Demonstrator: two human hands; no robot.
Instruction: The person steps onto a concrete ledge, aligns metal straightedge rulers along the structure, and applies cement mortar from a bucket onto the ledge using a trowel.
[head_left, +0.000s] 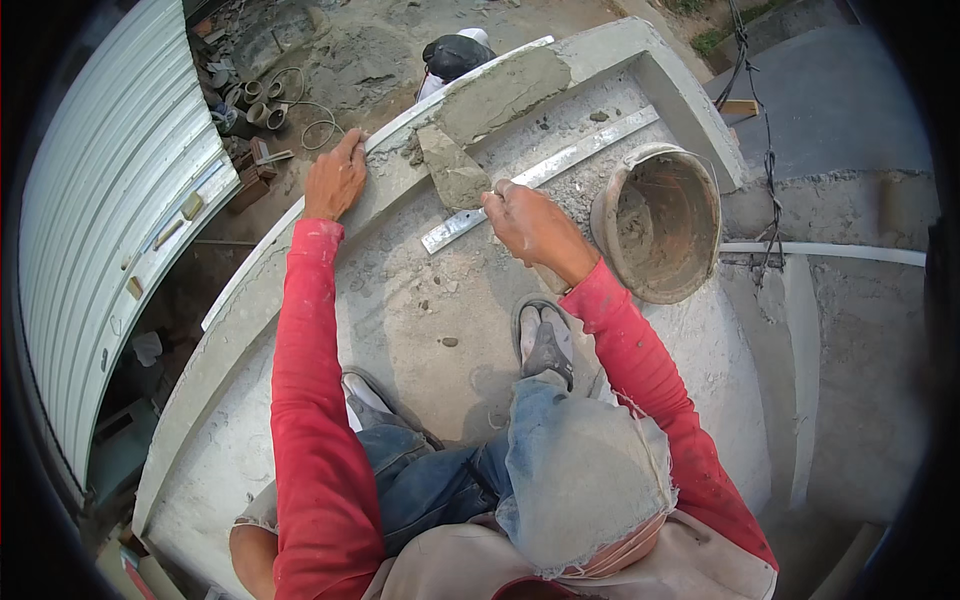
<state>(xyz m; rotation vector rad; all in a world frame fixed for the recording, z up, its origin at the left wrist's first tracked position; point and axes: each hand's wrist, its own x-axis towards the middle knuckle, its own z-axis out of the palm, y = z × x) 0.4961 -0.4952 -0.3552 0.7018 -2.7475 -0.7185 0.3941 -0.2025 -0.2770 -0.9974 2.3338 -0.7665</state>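
My right hand (pixel 540 230) is closed round the handle of a pointing trowel (pixel 455 172). Grey mortar coats its blade, whose far end lies at the top of the concrete ledge. Wet mortar (pixel 505 95) is spread along the ledge top just beyond it. At the ledge's outer edge, my left hand (pixel 335 180) grips a long pale strip (pixel 400 122) running along that edge; some fingertips are hidden. A metal straightedge (pixel 590 145) lies inside the ledge, its near end passing below the trowel. The mortar bucket (pixel 660 222) stands right of my right hand, with mortar inside.
The concrete ledge (pixel 240 335) curves around the surface under my feet, with a drop beyond it. Another person (pixel 455 58) is below the far edge. Corrugated metal roofing (pixel 110 210) rises at left. Dark cables (pixel 770 160) hang at right, near a white pipe (pixel 830 250).
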